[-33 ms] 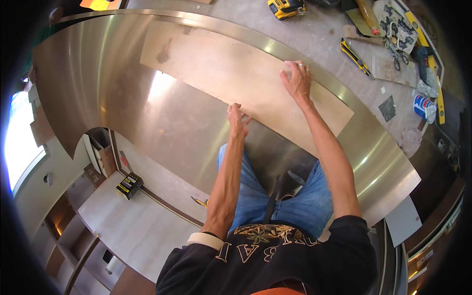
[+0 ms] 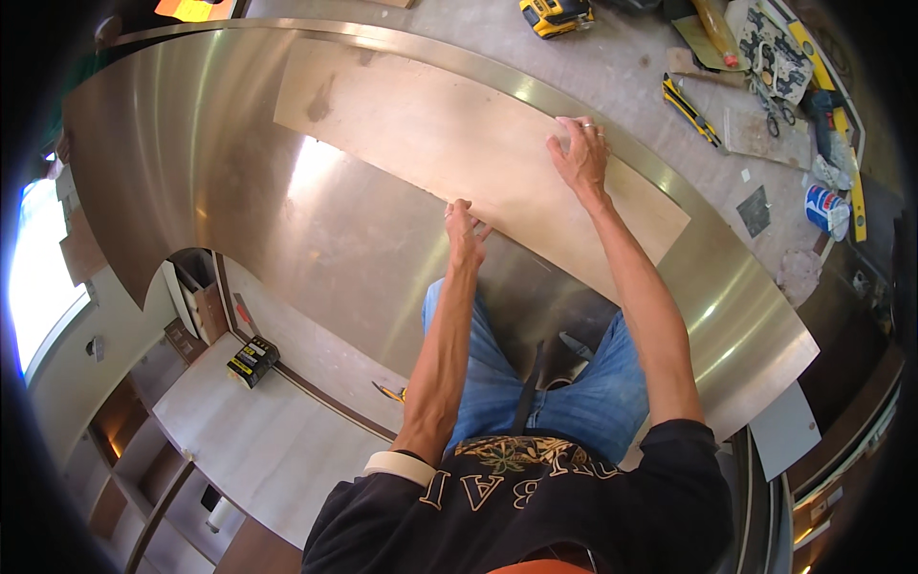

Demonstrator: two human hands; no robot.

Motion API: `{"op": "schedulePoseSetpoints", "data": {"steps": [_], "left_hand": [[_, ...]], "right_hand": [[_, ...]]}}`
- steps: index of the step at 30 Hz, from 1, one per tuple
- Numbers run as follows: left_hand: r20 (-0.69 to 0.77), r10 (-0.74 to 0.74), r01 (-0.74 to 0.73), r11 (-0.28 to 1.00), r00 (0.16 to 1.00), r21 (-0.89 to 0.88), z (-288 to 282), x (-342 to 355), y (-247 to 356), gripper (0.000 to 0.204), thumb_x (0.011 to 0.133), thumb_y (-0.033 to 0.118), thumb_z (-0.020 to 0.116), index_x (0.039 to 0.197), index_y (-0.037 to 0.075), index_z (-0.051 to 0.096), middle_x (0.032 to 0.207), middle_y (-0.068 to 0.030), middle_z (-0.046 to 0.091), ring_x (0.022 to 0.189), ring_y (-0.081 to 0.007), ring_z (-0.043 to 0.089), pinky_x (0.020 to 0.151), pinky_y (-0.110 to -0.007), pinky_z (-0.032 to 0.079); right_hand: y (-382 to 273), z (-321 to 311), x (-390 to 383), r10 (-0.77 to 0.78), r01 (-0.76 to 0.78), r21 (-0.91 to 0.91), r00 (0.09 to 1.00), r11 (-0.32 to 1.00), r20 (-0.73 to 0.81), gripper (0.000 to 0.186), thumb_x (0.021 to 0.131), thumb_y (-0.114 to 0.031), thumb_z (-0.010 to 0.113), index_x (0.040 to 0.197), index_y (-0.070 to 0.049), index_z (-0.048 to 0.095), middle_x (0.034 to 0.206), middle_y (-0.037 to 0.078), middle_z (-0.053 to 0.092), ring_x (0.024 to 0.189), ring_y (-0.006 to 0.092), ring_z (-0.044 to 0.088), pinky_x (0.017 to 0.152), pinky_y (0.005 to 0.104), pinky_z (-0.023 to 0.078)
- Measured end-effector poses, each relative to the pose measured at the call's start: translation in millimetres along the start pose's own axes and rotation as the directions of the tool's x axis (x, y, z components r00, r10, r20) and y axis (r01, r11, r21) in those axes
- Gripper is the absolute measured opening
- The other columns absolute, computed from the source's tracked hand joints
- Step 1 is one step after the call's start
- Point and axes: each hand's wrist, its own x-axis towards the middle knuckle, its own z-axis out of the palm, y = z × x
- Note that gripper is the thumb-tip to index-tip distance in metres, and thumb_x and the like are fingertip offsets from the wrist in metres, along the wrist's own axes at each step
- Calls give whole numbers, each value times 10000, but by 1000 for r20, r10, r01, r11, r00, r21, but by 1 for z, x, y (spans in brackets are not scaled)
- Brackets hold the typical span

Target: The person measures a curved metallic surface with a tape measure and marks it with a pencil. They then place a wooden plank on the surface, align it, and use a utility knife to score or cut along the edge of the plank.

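Note:
A long thin beige board [image 2: 430, 124] lies slanted on a wide curved sheet of polished metal [image 2: 239, 191]. My left hand [image 2: 465, 230] grips the board's near edge, fingers curled onto it. My right hand [image 2: 579, 148] rests on the board's far edge with spread fingers hooked over that edge. I kneel on the metal sheet in blue jeans [image 2: 574, 392], right behind the board.
Beyond the metal's far rim, on the grey floor, lie a yellow power tool [image 2: 557, 14], a yellow-black knife [image 2: 690, 107], scissors [image 2: 771, 113], a small can [image 2: 822, 208] and scraps. A yellow-black box [image 2: 252, 360] sits on a lower surface at left.

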Motion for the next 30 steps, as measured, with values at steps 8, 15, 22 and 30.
{"op": "schedulePoseSetpoints", "data": {"steps": [8,15,22,30], "left_hand": [[2,-8,8,1000,1000,21,30,13,-5,356,863,229,492,1189,99,432,1247,-121,420,1142,-316,439,992,-579,406],[20,20,-20,1000,1000,17,37,15,-6,317,864,208,483,1164,114,439,1178,-107,441,1076,-295,475,981,-580,417],[40,37,-38,999,999,30,39,8,-7,432,904,275,527,1308,156,431,1119,-56,472,1059,-258,507,947,-559,446],[55,131,-139,972,990,190,0,27,-16,510,952,298,480,1417,114,381,1160,-106,529,1104,-272,549,938,-533,496]], "right_hand": [[29,0,14,20,-20,1,999,1000,-29,361,818,-318,655,1139,-153,675,1143,48,600,1116,295,530,921,520,433],[32,-1,23,27,-26,17,999,1000,-43,346,805,-277,662,1131,-164,676,1136,47,603,1085,294,544,907,510,438],[36,0,24,37,-36,25,999,999,-10,369,802,-228,671,1164,-157,662,1136,57,600,1080,303,540,912,505,434],[80,-67,-10,73,-65,34,941,997,-329,406,826,-171,685,1221,-109,621,1156,100,588,1069,308,554,927,485,437]]}}
